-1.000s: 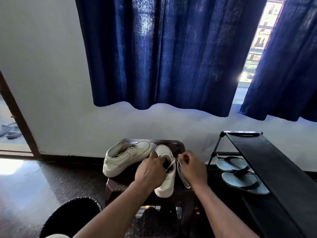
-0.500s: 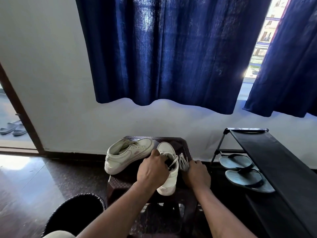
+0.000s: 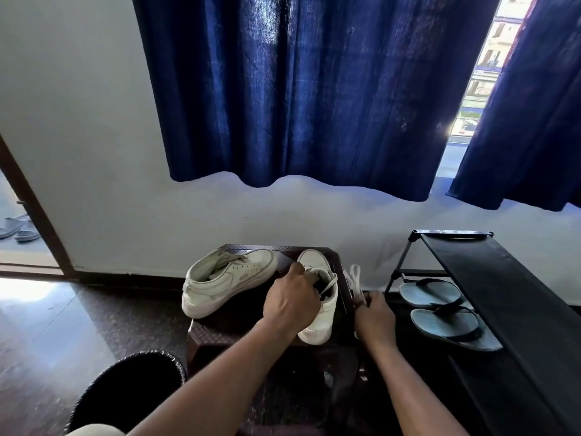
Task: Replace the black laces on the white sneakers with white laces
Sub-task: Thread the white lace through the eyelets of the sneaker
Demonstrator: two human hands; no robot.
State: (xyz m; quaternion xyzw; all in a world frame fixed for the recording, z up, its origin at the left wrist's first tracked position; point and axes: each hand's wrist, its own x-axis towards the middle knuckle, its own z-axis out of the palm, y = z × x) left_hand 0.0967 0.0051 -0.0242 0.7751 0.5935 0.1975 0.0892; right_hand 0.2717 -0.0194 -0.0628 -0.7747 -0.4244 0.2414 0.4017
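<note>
Here, one white sneaker [image 3: 229,281] rests toward the left of a small dark desk [image 3: 226,335] by the wall. The left hand [image 3: 290,305] curls over the open throat of the second sneaker [image 3: 327,313] beside it, gripping it, while the right hand [image 3: 374,319], at the desk's right edge, pinches a white lace [image 3: 355,278] that loops up above its fingers. The lace looks light, soft and floppy, probably best taken near its stiff tip for threading; the gripped sneaker seems light yet firm, so holding around the eyelet rows should steady it.
</note>
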